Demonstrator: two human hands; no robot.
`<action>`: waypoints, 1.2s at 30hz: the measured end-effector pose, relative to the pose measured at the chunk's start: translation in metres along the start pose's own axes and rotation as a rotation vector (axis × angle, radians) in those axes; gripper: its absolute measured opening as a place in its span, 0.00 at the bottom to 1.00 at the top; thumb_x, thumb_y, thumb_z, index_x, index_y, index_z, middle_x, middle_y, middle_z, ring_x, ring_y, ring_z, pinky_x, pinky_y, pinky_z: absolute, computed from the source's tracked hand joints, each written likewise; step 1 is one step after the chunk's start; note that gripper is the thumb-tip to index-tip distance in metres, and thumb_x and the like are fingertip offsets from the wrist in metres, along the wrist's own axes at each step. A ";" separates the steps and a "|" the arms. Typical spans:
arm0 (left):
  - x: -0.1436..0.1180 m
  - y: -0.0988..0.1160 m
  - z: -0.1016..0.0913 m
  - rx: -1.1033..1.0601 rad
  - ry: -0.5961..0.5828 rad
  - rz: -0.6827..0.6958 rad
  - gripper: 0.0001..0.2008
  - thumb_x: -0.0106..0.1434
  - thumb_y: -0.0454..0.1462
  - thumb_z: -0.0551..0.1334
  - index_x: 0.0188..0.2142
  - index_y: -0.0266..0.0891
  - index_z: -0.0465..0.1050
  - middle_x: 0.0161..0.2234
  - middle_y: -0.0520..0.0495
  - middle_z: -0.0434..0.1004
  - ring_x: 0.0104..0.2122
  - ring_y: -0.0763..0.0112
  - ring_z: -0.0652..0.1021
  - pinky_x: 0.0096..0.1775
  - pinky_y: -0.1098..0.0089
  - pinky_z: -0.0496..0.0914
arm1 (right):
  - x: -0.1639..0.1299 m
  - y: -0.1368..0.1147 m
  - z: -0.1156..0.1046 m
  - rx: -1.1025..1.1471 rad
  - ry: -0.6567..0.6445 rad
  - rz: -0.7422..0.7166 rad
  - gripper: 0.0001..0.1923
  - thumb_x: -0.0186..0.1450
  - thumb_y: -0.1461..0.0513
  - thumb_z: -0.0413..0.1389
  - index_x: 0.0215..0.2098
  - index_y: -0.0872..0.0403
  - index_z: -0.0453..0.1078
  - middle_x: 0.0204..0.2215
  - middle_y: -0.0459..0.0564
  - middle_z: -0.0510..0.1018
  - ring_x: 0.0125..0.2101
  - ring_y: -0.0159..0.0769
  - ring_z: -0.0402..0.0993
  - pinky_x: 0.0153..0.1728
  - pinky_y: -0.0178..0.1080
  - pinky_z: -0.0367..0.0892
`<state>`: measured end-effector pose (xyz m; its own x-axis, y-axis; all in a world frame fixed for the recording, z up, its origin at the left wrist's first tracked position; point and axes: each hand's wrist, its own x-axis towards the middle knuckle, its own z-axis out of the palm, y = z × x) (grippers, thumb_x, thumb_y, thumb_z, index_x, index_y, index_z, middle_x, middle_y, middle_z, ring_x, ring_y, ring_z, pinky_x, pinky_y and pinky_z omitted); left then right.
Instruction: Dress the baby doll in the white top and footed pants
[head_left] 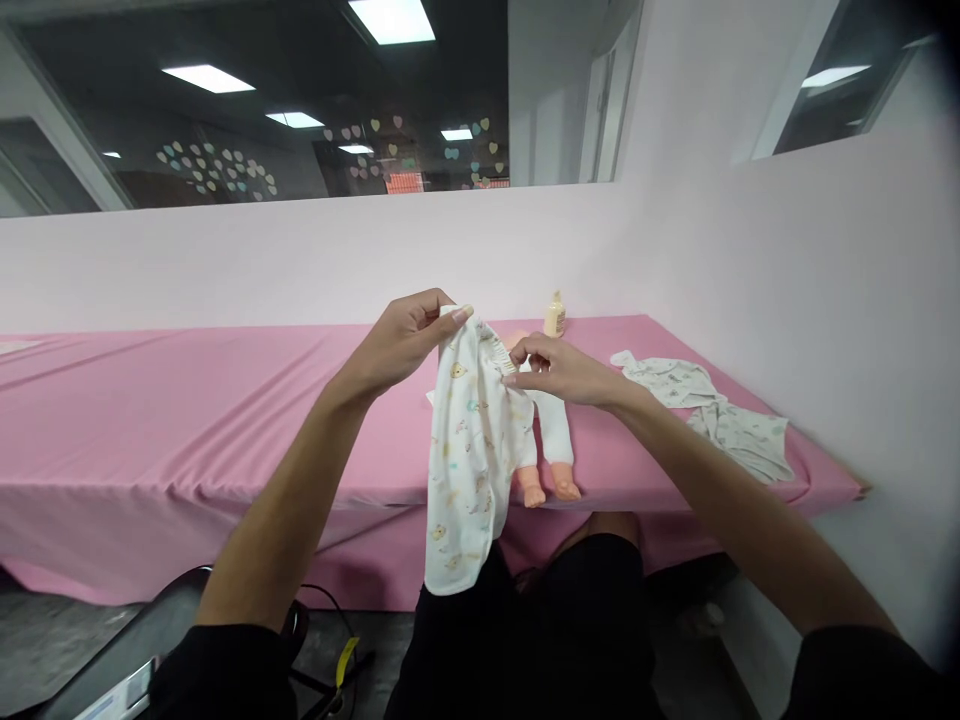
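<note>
Above the near edge of the pink table (pixel 187 420), both hands hold up a small printed baby garment (pixel 465 460), which hangs down in front of the person's lap. Fingers of the left hand (pixel 401 340) are closed on the top edge of the cloth, pinching it at its highest point; those of the right hand (pixel 559 368) are closed on the ribbed band just beside, with the two grips near each other. Behind the garment a doll (pixel 551 440) lies on the table, its bare feet toward the edge, dressed in pale leggings. A small bottle (pixel 554 315) stands further back, and more printed cloth (pixel 705 405) lies crumpled to the right.

To handle this well, I would judge it best to keep both pinches on the ribbed opening and draw them apart evenly (the fabric looks thin and stretchy, so it will likely twist if one side lags), holding the cloth clear of the doll's feet.
</note>
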<state>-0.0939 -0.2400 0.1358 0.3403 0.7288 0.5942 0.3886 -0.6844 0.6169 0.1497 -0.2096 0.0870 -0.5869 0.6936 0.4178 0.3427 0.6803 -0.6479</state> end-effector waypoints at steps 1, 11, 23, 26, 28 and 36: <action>0.000 -0.003 -0.003 0.003 0.003 -0.006 0.17 0.65 0.49 0.60 0.32 0.37 0.70 0.27 0.50 0.68 0.27 0.75 0.68 0.30 0.73 0.61 | 0.000 0.000 -0.003 0.024 -0.016 -0.012 0.13 0.61 0.52 0.60 0.38 0.52 0.72 0.42 0.49 0.73 0.42 0.38 0.68 0.44 0.42 0.63; -0.003 -0.013 -0.011 -0.021 -0.049 -0.064 0.19 0.60 0.48 0.65 0.45 0.39 0.72 0.30 0.48 0.74 0.29 0.74 0.73 0.31 0.74 0.65 | -0.009 -0.011 -0.032 0.337 0.174 0.053 0.15 0.61 0.51 0.62 0.37 0.52 0.69 0.30 0.47 0.76 0.29 0.33 0.71 0.30 0.37 0.63; 0.004 0.000 -0.005 0.094 -0.286 0.001 0.16 0.64 0.49 0.61 0.36 0.37 0.71 0.34 0.47 0.73 0.34 0.72 0.73 0.35 0.71 0.66 | -0.044 -0.033 -0.073 -0.227 0.024 0.134 0.15 0.62 0.48 0.58 0.35 0.51 0.74 0.38 0.50 0.78 0.38 0.39 0.71 0.38 0.41 0.63; 0.010 0.010 0.010 0.115 -0.321 0.083 0.15 0.65 0.49 0.60 0.37 0.38 0.72 0.36 0.47 0.73 0.36 0.72 0.73 0.39 0.70 0.67 | -0.052 -0.046 -0.067 -0.308 0.019 0.124 0.15 0.61 0.48 0.59 0.39 0.48 0.76 0.44 0.49 0.78 0.45 0.44 0.71 0.44 0.43 0.63; 0.014 0.019 0.021 0.161 -0.357 0.141 0.15 0.65 0.48 0.60 0.38 0.39 0.72 0.38 0.47 0.73 0.38 0.71 0.73 0.41 0.69 0.67 | -0.051 -0.054 -0.054 -0.239 0.033 0.083 0.17 0.60 0.49 0.60 0.43 0.47 0.76 0.46 0.49 0.77 0.48 0.44 0.70 0.46 0.43 0.64; 0.019 0.037 0.040 0.263 -0.324 0.259 0.14 0.67 0.48 0.57 0.39 0.40 0.71 0.42 0.46 0.71 0.40 0.70 0.71 0.43 0.68 0.67 | -0.040 -0.047 -0.015 0.348 0.104 0.263 0.15 0.58 0.51 0.64 0.36 0.52 0.72 0.30 0.47 0.75 0.30 0.33 0.69 0.29 0.36 0.63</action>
<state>-0.0388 -0.2506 0.1501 0.6871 0.5331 0.4937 0.4452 -0.8459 0.2938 0.1681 -0.2663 0.1102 -0.4295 0.8648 0.2602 0.1928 0.3692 -0.9091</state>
